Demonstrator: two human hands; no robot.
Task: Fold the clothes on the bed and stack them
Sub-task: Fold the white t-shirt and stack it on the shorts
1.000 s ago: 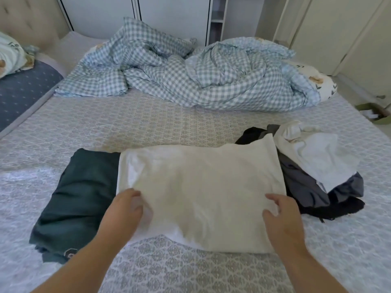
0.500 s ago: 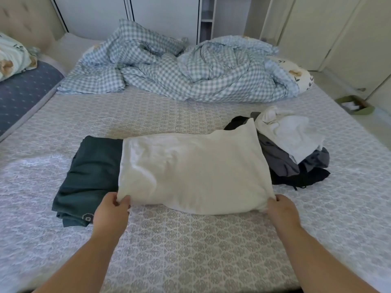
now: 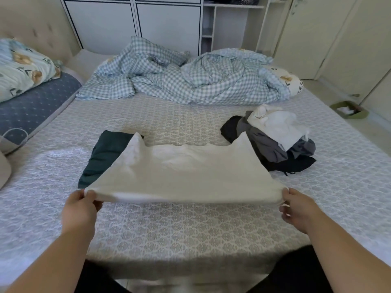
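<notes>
Now both hands, left (image 3: 79,210) and right (image 3: 297,208), pinch the soft cream garment's (image 3: 186,174) near corners taut.

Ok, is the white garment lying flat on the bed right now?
No, both hands, left and right, hold the white garment's near edge lifted.

A wide bed (image 3: 169,119) with a patterned grey cover fills the frame, a tufted beige headboard (image 3: 36,28) at upper left, white wardrobe doors (image 3: 135,24) and open shelves (image 3: 228,22) along the top, cream closet doors (image 3: 330,39) at upper right.
</notes>
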